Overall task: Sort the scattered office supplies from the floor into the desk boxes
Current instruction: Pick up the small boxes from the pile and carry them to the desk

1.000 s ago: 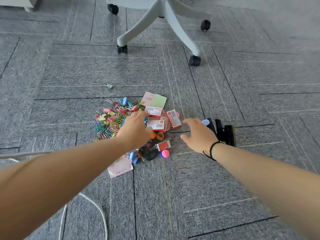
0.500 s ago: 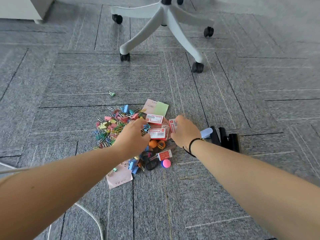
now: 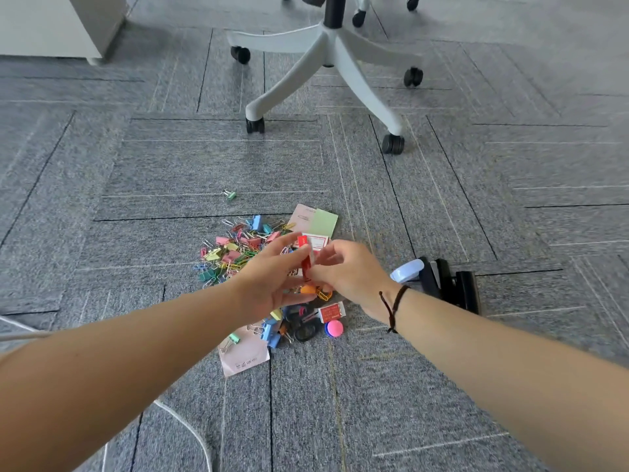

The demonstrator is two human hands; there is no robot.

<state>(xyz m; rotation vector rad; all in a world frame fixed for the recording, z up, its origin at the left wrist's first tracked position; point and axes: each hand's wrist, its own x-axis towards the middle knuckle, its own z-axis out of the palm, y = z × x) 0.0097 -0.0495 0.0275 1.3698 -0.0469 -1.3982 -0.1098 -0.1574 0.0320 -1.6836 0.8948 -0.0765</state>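
Note:
A heap of coloured binder clips and paper clips (image 3: 231, 253) lies on the grey carpet, mixed with red-and-white staple boxes (image 3: 332, 312). My left hand (image 3: 269, 281) and my right hand (image 3: 343, 270) meet above the heap. Between them a red-and-white staple box (image 3: 306, 257) stands on edge, off the floor. My right fingers pinch its right side. My left thumb and fingers close on its left side. Another staple box (image 3: 318, 240) lies just behind the hands. No desk box is in view.
A black stapler (image 3: 449, 284) and a light blue item (image 3: 406, 270) lie to the right. Sticky notes (image 3: 325, 223) and a pink paper (image 3: 243, 357) border the heap. One green clip (image 3: 230, 194) lies apart. Beyond stand a chair base (image 3: 326, 59) and a white cabinet (image 3: 51, 25).
My right hand reached left into the heap, took a staple box and lifted it. Both hands now meet on it above the pile. The view has tilted up.

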